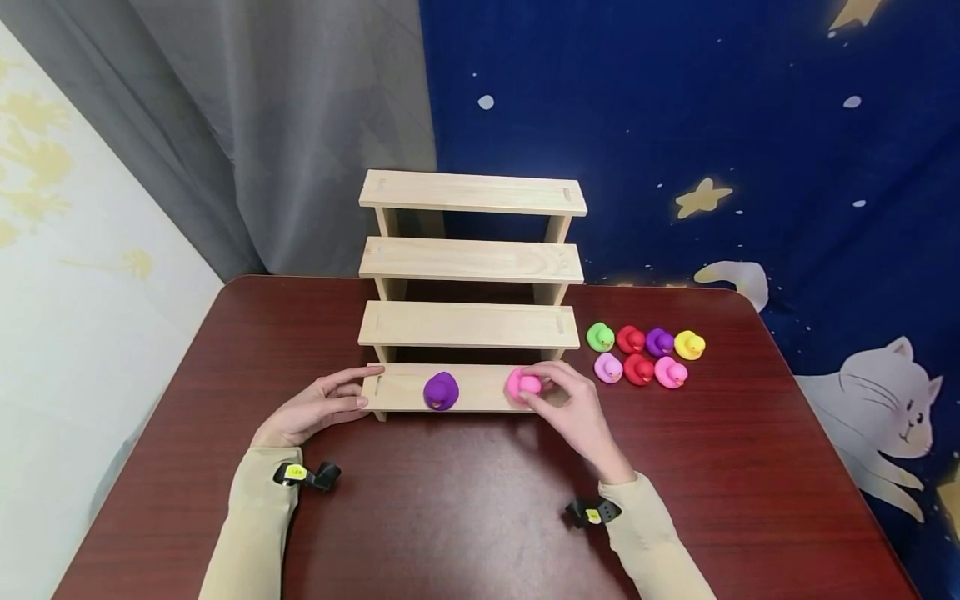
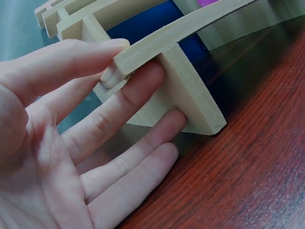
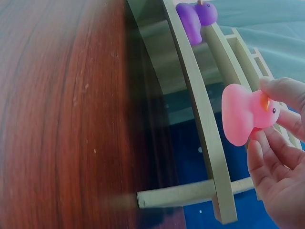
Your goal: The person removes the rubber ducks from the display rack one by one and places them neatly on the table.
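A four-step wooden display rack (image 1: 471, 323) stands on the table. My left hand (image 1: 313, 408) holds the left end of its lowest step (image 1: 405, 379); in the left wrist view the thumb lies over the board (image 2: 147, 50) and other fingers reach beneath it. Near that step's right end, my right hand (image 1: 576, 410) pinches a pink rubber duck (image 1: 515, 385) between thumb and fingers. The right wrist view has the pink duck (image 3: 236, 114) at the step, its contact with the board hard to tell. A purple rubber duck (image 1: 441, 391) sits around the middle of the same step.
Right of the rack, two rows of rubber ducks rest on the dark red table (image 1: 750, 467), among them a green duck (image 1: 601, 337), a yellow duck (image 1: 689, 344) and a pink duck (image 1: 671, 372). Grey and blue curtains (image 1: 637, 125) hang behind the table.
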Available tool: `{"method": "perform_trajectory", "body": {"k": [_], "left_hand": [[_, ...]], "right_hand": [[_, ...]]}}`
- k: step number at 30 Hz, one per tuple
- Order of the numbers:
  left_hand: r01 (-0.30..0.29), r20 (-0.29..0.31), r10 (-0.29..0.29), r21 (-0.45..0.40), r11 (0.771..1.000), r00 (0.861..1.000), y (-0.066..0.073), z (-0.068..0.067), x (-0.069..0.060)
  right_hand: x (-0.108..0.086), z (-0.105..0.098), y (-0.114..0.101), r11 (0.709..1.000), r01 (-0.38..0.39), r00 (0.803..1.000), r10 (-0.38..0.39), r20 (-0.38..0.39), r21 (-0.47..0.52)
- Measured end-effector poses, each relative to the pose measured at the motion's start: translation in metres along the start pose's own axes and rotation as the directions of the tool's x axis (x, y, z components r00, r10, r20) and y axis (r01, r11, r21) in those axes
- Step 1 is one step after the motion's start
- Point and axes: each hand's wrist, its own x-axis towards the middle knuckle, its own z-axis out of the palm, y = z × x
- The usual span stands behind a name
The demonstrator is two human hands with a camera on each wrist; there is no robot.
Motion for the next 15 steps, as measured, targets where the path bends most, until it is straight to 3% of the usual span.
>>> {"method": "perform_trajectory", "body": {"k": [6,15], "left_hand": [[-0.005,0.009,0.005,0.001,1.0,1.0,0.0,0.0,0.0],[-0.004,0.008,0.004,0.006,1.0,1.0,0.0,0.0,-0.001]], "right_hand": [[-0.009,-0.006,0.027,0.999,-0.042,0.999,0.042,-0.027,-0.002],[-0.008,-0.024,-0.003,0.997,-0.08,0.995,0.079,-0.065,-0.006]]}}
